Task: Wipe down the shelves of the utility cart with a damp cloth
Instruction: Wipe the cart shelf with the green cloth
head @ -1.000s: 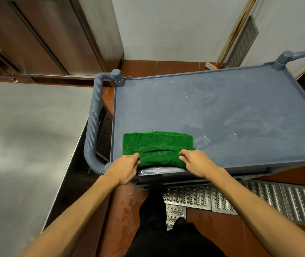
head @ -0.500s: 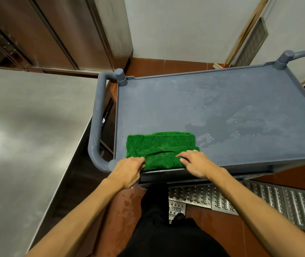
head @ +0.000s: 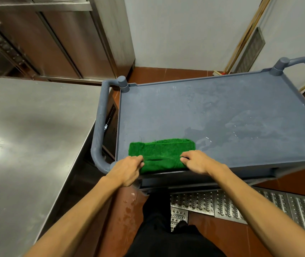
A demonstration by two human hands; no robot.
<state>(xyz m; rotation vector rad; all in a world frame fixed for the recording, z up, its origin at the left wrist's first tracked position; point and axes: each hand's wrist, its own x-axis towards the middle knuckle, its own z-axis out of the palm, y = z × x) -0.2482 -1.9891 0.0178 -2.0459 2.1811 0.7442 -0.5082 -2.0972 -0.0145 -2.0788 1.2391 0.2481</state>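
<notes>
Both arms reach forward and down, elbows out, hands at either end of the folded green terry cloth [head: 160, 151]. The left hand [head: 127, 169] has its fingers curled over the cloth's near left corner and pinches it. The right hand [head: 198, 162] does the same at the near right corner, knuckles up. The hands are apart, with a stretch of fuzzy green between them. The cloth lies flat on the near left part of the grey-blue plastic cart's top shelf [head: 213, 112], right at the front lip. The shelf looks matte, with wet streaks and droplets. A ribbed tubular handle [head: 99, 130] is on the cart's left, with a brushed stainless steel table [head: 27, 136] beside it. A perforated metal floor grate [head: 259, 204] is below.
</notes>
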